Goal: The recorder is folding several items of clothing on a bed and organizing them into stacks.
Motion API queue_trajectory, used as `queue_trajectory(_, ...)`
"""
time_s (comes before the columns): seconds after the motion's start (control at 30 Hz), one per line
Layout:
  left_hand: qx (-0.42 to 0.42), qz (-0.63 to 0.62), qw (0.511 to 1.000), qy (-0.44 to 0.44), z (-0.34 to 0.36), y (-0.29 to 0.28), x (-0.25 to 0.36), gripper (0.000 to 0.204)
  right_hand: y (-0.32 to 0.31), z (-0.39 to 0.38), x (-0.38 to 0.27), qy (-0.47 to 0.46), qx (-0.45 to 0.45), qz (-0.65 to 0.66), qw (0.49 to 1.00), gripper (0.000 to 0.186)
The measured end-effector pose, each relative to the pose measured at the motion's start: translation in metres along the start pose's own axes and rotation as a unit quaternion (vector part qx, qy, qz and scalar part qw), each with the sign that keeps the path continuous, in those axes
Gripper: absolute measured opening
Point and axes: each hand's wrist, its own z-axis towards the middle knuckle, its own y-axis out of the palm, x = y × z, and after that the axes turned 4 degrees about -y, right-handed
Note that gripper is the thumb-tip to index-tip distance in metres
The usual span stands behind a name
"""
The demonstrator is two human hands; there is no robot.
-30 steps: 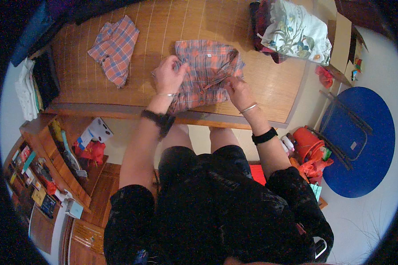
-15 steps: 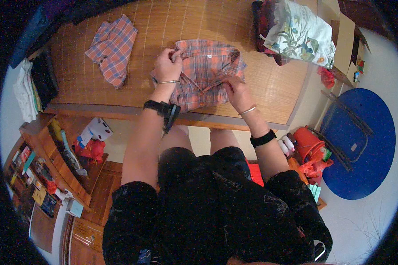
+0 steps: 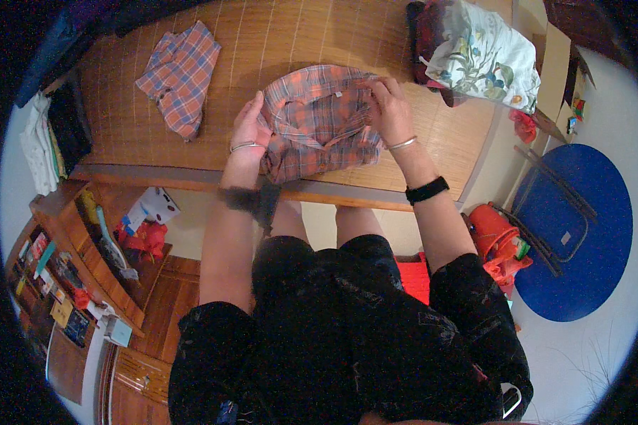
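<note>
An orange and grey plaid shirt (image 3: 322, 124) lies bunched on the mat in front of me, its collar area rounded toward the far side. My left hand (image 3: 250, 127) rests against the shirt's left edge, its fingers stretched out. At the shirt's upper right edge, my right hand (image 3: 392, 112) pinches the cloth between bent fingers. Farther left, apart from both hands, lies a folded orange and blue plaid garment (image 3: 179, 79).
A woven mat (image 3: 241, 42) covers the bed-like surface. White floral cloth (image 3: 485, 60) sits on dark clothes at far right. Folded clothes (image 3: 41, 145) stand at the left edge. Right of me are a red bucket (image 3: 490, 228) and a blue round folding table (image 3: 581, 234).
My right hand has moved up along the shirt's right side. The left has shifted down and left, its fingers straightening. The shirt's collar area looks rounder and more spread.
</note>
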Motion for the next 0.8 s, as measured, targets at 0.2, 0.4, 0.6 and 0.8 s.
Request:
queue_trajectory(0.2,0.042,0.098,0.991,0.077,-0.003,-0.009,-0.003,0.018,0.019,0.019,0.023,-0.136,0.039,-0.209,0.968,0.028)
queue_trajectory(0.4,0.054,0.137,0.980,0.132,-0.021,-0.010,-0.002,0.017,-0.007,0.027,0.008,-0.100,-0.017,-0.174,0.980,0.024)
queue_trajectory(0.6,0.028,0.364,0.903,0.225,-0.046,-0.012,-0.005,0.014,0.002,0.008,0.046,-0.023,-0.009,-0.104,0.994,0.015)
queue_trajectory(0.8,0.052,0.598,0.768,0.224,-0.067,0.018,-0.007,0.023,-0.013,0.009,0.015,-0.035,0.030,-0.036,0.998,0.010)
